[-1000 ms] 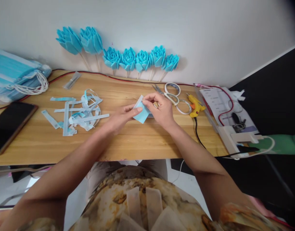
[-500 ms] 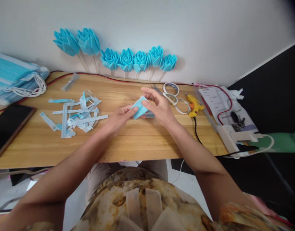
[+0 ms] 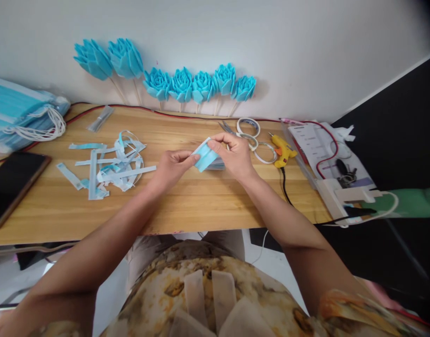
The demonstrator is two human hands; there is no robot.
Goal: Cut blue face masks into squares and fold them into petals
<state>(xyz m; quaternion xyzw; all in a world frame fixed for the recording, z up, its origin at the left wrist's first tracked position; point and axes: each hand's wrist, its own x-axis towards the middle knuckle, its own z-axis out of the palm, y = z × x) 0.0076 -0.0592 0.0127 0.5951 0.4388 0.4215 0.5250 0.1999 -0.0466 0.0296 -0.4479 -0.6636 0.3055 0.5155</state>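
A small folded piece of light blue face-mask fabric (image 3: 206, 156) is held above the middle of the table. My left hand (image 3: 171, 167) pinches its left edge between thumb and fingers. At the upper right edge, my right hand (image 3: 237, 157) grips it with the thumb on top and the fingers behind. Just under the fabric, partly hidden, lie more flat bluish pieces (image 3: 218, 165) on the wood. Cut mask strips (image 3: 112, 164) are heaped to the left of my left hand. Beyond my right hand lie scissors (image 3: 248, 139), their blades partly covered.
Several blue fabric flowers (image 3: 181, 85) on sticks lean on the wall. Mask packs (image 3: 21, 112) and a phone (image 3: 18, 185) lie left. Tape rolls (image 3: 249, 120), a yellow glue gun (image 3: 282, 150) with its cord, papers (image 3: 316, 140) and a power strip (image 3: 332, 201) are right.
The fabric piece has been turned and opened out somewhat, so a pale edge band now shows. My left hand has shifted slightly left along it, with both hands still holding.
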